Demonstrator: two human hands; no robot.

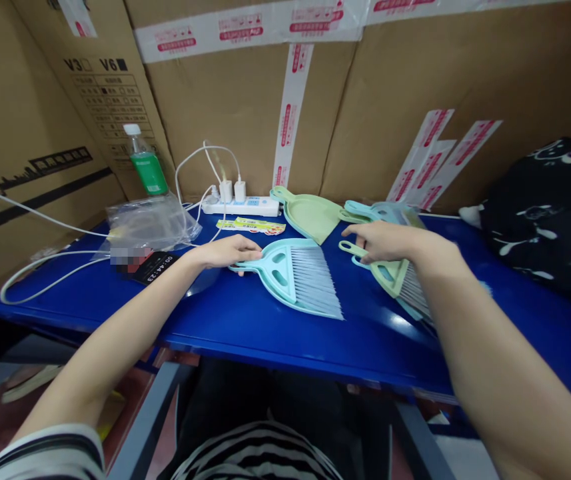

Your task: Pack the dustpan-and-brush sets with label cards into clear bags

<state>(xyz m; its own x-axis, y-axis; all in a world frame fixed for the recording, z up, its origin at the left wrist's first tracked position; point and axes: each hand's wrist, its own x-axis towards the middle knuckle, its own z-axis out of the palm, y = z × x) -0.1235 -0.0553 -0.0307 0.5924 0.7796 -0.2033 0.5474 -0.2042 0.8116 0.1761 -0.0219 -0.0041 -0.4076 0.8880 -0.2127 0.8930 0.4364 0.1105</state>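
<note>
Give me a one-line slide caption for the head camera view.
Left hand holds a blue brush by its handle, right hand at a green brush, above a blue table.

Count on one glossy blue desk (265,340): two bare hands, one left hand (230,252) and one right hand (382,241); two hand brushes with grey bristles, one light-blue plastic brush (292,275) and one pale-green plastic brush (389,275); one broad pale-green plastic dustpan (310,212) at the back. Also one clear bottle with green label and white cap (149,172), one crumpled transparent plastic bag (145,220), one long white power strip (262,207), two white cube-shaped chargers (226,191), one black rectangular timer display (155,269). Overlapping light-blue plastic pieces (389,211) at right: number not determinable.
</note>
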